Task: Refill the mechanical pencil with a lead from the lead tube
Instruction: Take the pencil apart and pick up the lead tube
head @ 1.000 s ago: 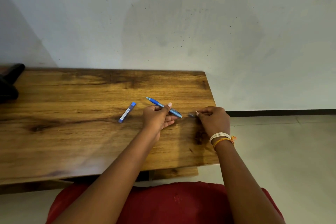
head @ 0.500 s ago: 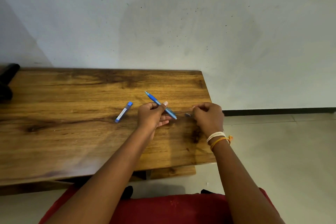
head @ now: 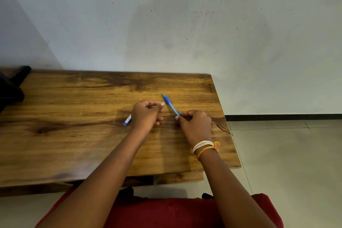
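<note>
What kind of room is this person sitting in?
Probably a plain room at home or a study corner. There is a wooden table against a bare, marked wall, a tiled floor, and a blue mechanical pencil being handled.

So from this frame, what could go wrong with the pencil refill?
1. The right hand pinches the blue mechanical pencil only at its near end, so it could pivot or slip.
2. The left hand is curled, thumb against fingers; if it holds a lead, too thin to confirm here, it could snap or drop.
3. The lead tube lies half hidden behind the left wrist on the wooden table; a careless move might knock it.
</note>
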